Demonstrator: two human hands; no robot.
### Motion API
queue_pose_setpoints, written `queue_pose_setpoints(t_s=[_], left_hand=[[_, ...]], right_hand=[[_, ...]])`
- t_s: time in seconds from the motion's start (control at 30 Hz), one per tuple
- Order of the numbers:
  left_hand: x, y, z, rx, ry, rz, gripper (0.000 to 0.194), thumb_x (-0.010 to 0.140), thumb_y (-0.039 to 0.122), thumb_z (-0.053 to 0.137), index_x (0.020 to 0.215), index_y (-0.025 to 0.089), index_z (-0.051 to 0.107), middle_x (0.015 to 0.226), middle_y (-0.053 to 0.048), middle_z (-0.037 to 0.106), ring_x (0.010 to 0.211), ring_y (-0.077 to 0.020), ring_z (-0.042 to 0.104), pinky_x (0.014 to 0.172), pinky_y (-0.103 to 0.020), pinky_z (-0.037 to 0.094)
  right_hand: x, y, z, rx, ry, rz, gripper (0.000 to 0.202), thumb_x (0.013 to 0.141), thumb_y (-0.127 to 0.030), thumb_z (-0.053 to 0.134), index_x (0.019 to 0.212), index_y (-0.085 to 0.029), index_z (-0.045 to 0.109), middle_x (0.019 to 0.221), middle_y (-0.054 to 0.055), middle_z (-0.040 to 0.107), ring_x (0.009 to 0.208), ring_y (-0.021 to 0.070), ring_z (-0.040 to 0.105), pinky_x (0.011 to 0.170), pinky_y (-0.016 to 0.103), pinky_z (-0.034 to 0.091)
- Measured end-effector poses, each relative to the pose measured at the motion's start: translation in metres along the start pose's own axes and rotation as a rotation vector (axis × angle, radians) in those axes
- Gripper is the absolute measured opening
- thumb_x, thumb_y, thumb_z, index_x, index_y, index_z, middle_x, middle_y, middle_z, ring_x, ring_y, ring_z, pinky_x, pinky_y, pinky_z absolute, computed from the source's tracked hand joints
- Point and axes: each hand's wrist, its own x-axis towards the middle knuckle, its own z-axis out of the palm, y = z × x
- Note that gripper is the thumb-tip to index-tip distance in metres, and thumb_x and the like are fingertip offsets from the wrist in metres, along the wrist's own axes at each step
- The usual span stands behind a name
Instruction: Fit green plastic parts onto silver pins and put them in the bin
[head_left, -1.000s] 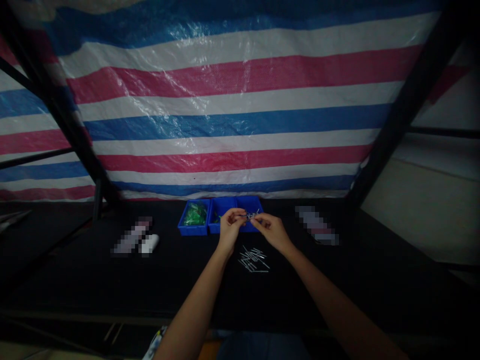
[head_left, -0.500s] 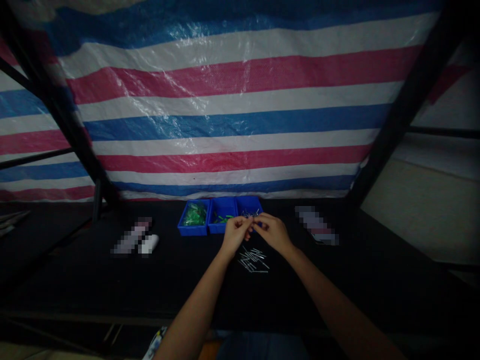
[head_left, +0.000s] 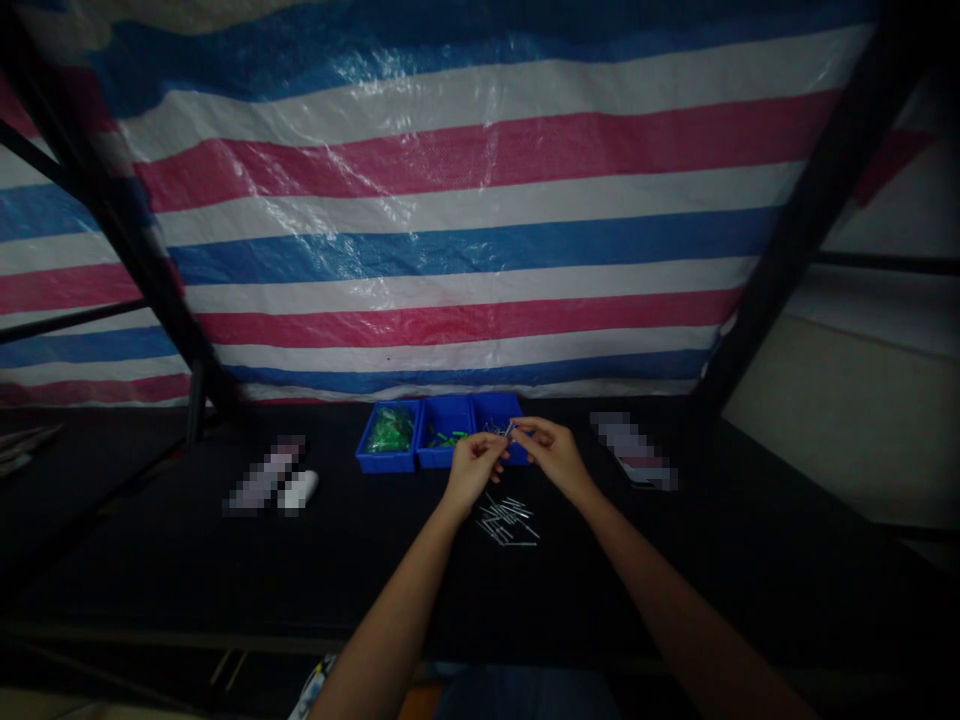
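My left hand (head_left: 474,466) and my right hand (head_left: 553,452) meet over the front of the right-hand blue bin (head_left: 498,404), fingertips pinched and close together. A thin silvery screw-like piece (head_left: 511,430) shows between them, too small to make out fully. Both hands appear to grip it. Below the hands, a loose pile of thin silvery screw-like pieces (head_left: 507,522) lies on the black table. More such pieces are in the right-hand bin, partly covered by my fingers. The middle blue bin (head_left: 444,410), left of my hands, has several small green plugs (head_left: 448,439) in it.
At the left stands a blue bin (head_left: 387,463) with a clear bag of green pieces (head_left: 391,430). A white rounded object (head_left: 300,489) and a blurred-out item (head_left: 266,480) lie farther left, another blurred item (head_left: 632,450) to the right. Striped sheeting (head_left: 450,240) hangs behind the black table (head_left: 225,570).
My fingertips have drawn slightly apart, my right hand shifting a little up, and the silvery piece now shows between them. The pile and bins stay put.
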Motion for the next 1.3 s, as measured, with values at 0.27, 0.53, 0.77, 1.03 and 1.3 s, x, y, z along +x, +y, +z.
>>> queue_pose_setpoints(t_s=[0.27, 0.53, 0.77, 1.03, 1.3], left_hand=[[0.001, -0.006, 0.000, 0.009, -0.056, 0.002, 0.037, 0.069, 0.046, 0.060, 0.078, 0.010, 0.060, 0.066, -0.002, 0.057, 0.045, -0.0053, 0.046, 0.036, -0.016, 0.037], [0.001, -0.007, -0.001, -0.003, -0.060, -0.002, 0.038, 0.068, 0.046, 0.061, 0.081, 0.010, 0.060, 0.066, -0.002, 0.058, 0.044, -0.0052, 0.046, 0.037, -0.016, 0.037], [0.000, -0.002, -0.002, -0.035, -0.043, 0.029, 0.038, 0.068, 0.045, 0.061, 0.085, 0.011, 0.059, 0.066, -0.001, 0.057, 0.045, -0.0052, 0.047, 0.037, -0.015, 0.038], [0.000, -0.001, -0.002, -0.010, -0.009, 0.057, 0.037, 0.068, 0.044, 0.061, 0.087, 0.012, 0.058, 0.064, -0.001, 0.057, 0.043, -0.0050, 0.047, 0.036, -0.015, 0.038], [0.000, -0.001, -0.001, 0.044, 0.021, 0.090, 0.036, 0.071, 0.042, 0.057, 0.090, 0.012, 0.058, 0.064, 0.000, 0.056, 0.043, -0.0055, 0.046, 0.035, -0.015, 0.037]], right_hand=[[0.000, -0.006, 0.003, 0.103, -0.040, -0.004, 0.029, 0.064, -0.042, 0.065, 0.074, -0.015, 0.068, 0.069, 0.003, 0.062, 0.042, 0.0064, 0.041, 0.036, 0.020, 0.028], [-0.001, -0.009, 0.003, 0.149, -0.060, 0.046, 0.027, 0.064, -0.040, 0.066, 0.075, -0.015, 0.067, 0.063, 0.002, 0.061, 0.041, 0.0061, 0.038, 0.036, 0.020, 0.025], [-0.001, -0.010, 0.003, 0.230, -0.125, 0.077, 0.030, 0.067, -0.042, 0.062, 0.080, -0.016, 0.067, 0.060, 0.001, 0.060, 0.038, 0.0060, 0.039, 0.036, 0.020, 0.028], [-0.001, -0.008, 0.003, 0.208, -0.116, 0.107, 0.032, 0.064, -0.045, 0.064, 0.078, -0.016, 0.067, 0.057, 0.001, 0.060, 0.040, 0.0078, 0.042, 0.037, 0.022, 0.031], [-0.002, -0.005, 0.005, 0.241, -0.169, 0.115, 0.031, 0.062, -0.041, 0.069, 0.079, -0.016, 0.062, 0.065, 0.004, 0.064, 0.044, 0.0079, 0.046, 0.038, 0.019, 0.032]])
